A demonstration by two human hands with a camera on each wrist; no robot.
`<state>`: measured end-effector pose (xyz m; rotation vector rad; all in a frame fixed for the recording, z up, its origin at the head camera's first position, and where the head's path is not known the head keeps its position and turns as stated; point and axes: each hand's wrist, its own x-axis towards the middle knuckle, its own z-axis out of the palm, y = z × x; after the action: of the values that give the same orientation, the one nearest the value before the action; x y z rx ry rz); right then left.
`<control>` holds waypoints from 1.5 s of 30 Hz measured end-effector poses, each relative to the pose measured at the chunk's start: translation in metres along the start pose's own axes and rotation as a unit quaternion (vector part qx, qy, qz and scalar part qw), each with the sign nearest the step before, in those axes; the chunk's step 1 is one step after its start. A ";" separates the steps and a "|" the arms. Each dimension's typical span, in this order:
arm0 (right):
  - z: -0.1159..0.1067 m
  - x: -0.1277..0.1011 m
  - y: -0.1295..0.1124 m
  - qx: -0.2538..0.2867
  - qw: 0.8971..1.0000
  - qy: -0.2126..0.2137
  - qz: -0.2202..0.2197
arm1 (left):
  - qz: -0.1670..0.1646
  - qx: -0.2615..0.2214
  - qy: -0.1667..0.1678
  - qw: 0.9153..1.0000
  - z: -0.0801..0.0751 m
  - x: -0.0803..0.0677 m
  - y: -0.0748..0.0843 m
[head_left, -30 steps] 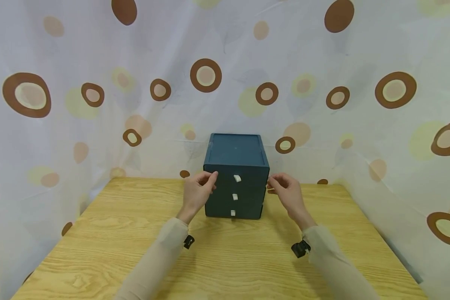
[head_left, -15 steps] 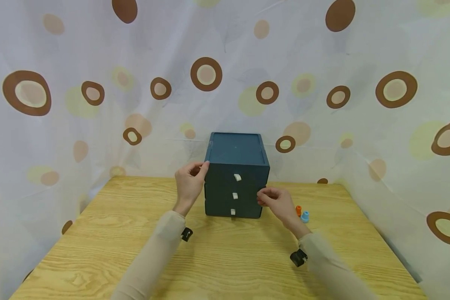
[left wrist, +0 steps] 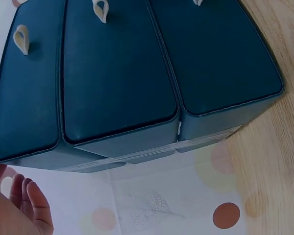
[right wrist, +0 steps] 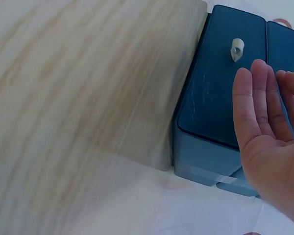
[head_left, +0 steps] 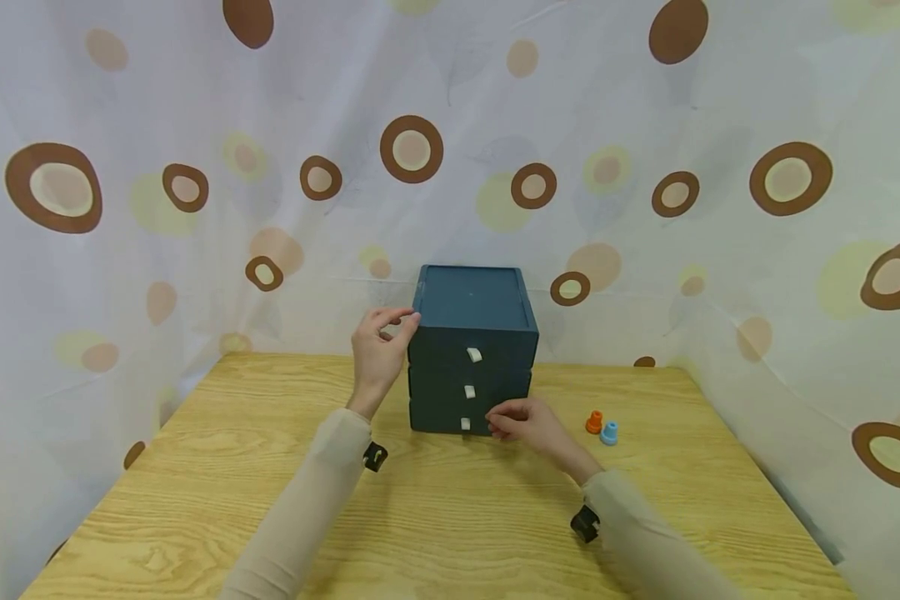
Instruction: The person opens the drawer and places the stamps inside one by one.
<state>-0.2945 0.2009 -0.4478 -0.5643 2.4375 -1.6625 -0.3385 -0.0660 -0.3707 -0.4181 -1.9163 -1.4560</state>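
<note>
Dark blue-green, that drawer unit (head_left: pixel 472 296) sits square in front of you on the wooden table (head_left: pixel 450 517), front facing you, so all three white pull tabs, top (head_left: pixel 474 355), middle (head_left: pixel 469 392) and bottom (head_left: pixel 465 424), are within your reach. From the head view, your left hand (head_left: pixel 376 354) is up at the top front corner on your left, thumb and finger bent with a gap between them, likely placed there to steady the box. Your right hand (head_left: pixel 528 423) is low, before the bottom drawer, its fingertips just beside the bottom tab and holding nothing. Off to your right, an orange cone (head_left: pixel 594 422) and a light blue cone (head_left: pixel 609 433) stand side by side, perhaps parked there to leave the front free. Over to the left wrist view: your loosely curved fingers (left wrist: pixel 38 200) lie beside the unit's corner with no clear grip; whether you're pressing, I can't tell. A clear strip (left wrist: pixel 157 148) crosses the side, maybe tape binding the tiers. Now the right wrist view: your fingers are nearly straight, no tab between them, held flat to the front, apparently lined up with that bottom tab.
</note>
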 end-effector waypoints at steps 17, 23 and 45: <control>0.018 0.008 0.005 -0.023 0.998 0.032 0.040 | -0.037 -0.048 -0.064 0.996 -0.004 0.006 -0.005; 0.026 0.012 0.009 -0.026 0.996 0.064 0.050 | -0.047 -0.042 -0.063 0.996 -0.004 0.006 -0.006; 0.046 0.028 0.008 0.138 0.973 0.017 0.186 | -0.047 -0.041 -0.064 0.996 -0.005 0.007 -0.007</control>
<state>-0.3076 0.1535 -0.4702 -0.0379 2.1092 -1.8047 -0.3464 -0.0736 -0.3707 -0.4746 -2.0047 -1.6090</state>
